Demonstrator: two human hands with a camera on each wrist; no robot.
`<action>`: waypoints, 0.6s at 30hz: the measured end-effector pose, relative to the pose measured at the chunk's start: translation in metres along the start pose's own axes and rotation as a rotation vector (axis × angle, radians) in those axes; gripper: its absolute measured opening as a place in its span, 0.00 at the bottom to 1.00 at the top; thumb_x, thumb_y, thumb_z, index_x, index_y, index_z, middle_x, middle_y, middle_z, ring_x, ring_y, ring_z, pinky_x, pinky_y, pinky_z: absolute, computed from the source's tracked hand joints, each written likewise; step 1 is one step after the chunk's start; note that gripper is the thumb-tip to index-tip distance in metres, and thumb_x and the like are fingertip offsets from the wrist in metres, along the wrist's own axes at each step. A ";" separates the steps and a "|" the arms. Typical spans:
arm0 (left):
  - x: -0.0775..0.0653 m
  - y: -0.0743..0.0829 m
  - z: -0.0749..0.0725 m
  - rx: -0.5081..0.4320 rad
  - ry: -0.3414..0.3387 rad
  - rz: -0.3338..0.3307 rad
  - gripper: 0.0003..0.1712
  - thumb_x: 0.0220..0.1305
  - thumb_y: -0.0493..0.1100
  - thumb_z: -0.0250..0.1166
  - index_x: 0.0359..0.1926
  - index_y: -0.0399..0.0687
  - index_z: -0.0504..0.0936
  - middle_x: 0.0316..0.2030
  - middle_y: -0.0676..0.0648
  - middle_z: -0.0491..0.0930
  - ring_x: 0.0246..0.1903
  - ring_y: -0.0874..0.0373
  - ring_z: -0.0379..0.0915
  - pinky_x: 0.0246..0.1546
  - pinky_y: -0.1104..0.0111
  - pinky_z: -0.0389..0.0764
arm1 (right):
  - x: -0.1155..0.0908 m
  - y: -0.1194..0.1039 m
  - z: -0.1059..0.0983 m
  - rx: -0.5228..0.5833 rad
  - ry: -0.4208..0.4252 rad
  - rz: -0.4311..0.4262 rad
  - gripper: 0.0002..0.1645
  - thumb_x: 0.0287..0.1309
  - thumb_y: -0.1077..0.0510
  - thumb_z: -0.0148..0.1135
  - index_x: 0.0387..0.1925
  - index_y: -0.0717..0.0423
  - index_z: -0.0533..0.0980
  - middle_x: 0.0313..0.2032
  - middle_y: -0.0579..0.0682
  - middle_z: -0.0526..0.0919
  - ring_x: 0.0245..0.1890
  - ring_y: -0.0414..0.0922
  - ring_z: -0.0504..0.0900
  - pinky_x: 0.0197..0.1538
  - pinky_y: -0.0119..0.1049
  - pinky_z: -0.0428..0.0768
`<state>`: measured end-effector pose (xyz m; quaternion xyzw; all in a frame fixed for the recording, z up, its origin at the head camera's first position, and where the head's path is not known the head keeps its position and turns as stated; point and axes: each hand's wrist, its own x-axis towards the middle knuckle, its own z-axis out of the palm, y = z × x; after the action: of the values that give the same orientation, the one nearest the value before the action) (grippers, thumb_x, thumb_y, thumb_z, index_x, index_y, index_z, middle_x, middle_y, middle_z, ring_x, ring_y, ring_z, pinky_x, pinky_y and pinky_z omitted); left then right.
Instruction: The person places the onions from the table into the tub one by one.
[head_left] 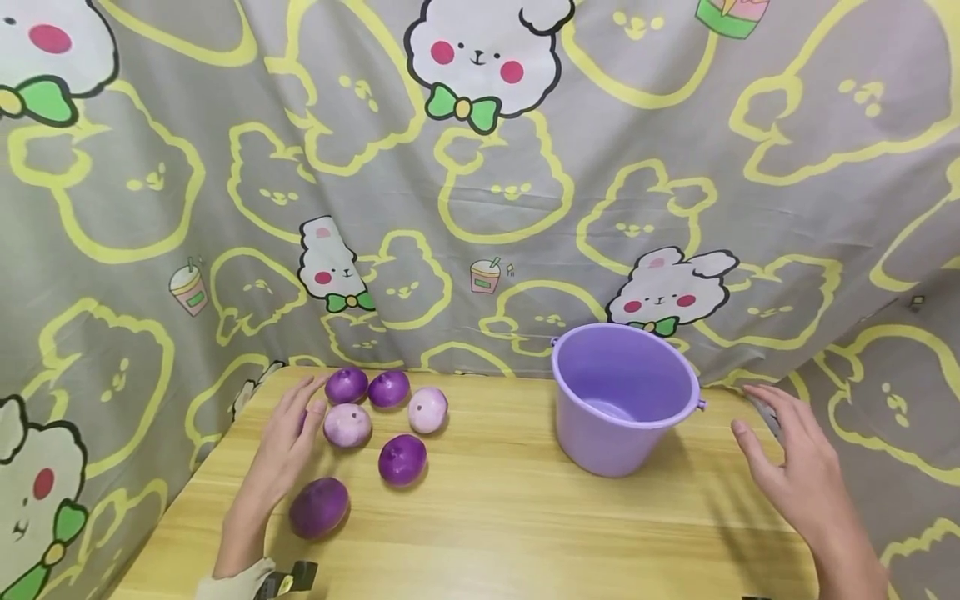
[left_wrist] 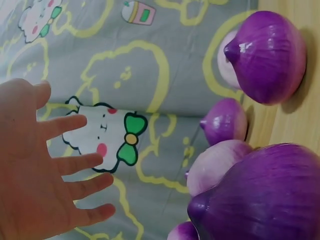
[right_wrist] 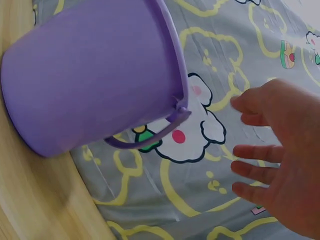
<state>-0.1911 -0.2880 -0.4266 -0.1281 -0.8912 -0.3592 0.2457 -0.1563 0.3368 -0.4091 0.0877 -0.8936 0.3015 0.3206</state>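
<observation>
Several purple onions, glossy and perhaps toys, lie in a loose group on the left of the wooden table. Some show a dark purple side, like the front onion [head_left: 319, 507] and the one near the middle [head_left: 402, 460]; others turn a pale side up, like the pale onion [head_left: 348, 425]. Beside the group is my left hand [head_left: 288, 437], fingers extended and holding nothing; it partly hides one onion. A lilac bucket [head_left: 592, 437] stands upright on the right. My right hand [head_left: 798, 462] hovers to the right of it, apart from it, fingers spread and holding nothing.
The wooden table [head_left: 487, 517] reaches back to a grey curtain [head_left: 517, 200] with cartoon animals, which hangs behind and on both sides. In the right wrist view the bucket's handle [right_wrist: 150, 140] hangs down outside its rim.
</observation>
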 end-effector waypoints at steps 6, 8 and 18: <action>-0.005 0.003 0.002 -0.046 0.004 0.007 0.24 0.81 0.42 0.49 0.71 0.37 0.71 0.69 0.31 0.67 0.67 0.31 0.62 0.62 0.32 0.63 | 0.001 -0.006 0.005 0.085 0.107 -0.037 0.37 0.57 0.69 0.71 0.68 0.52 0.74 0.65 0.46 0.73 0.65 0.26 0.65 0.66 0.17 0.61; -0.005 0.005 0.003 -0.055 0.009 0.008 0.23 0.81 0.42 0.50 0.71 0.39 0.71 0.68 0.32 0.69 0.64 0.35 0.66 0.59 0.38 0.69 | 0.001 -0.008 0.007 0.133 0.128 -0.046 0.37 0.55 0.72 0.71 0.67 0.55 0.75 0.65 0.43 0.73 0.64 0.28 0.67 0.65 0.16 0.64; -0.006 0.007 0.006 -0.056 0.011 0.025 0.20 0.79 0.39 0.54 0.66 0.41 0.77 0.61 0.38 0.78 0.53 0.48 0.71 0.51 0.63 0.71 | 0.001 -0.021 0.020 0.300 0.170 -0.054 0.37 0.48 0.78 0.72 0.63 0.65 0.75 0.65 0.52 0.73 0.65 0.38 0.71 0.66 0.23 0.70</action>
<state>-0.1854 -0.2791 -0.4301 -0.1440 -0.8777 -0.3818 0.2513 -0.1599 0.3085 -0.4108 0.1328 -0.8056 0.4289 0.3865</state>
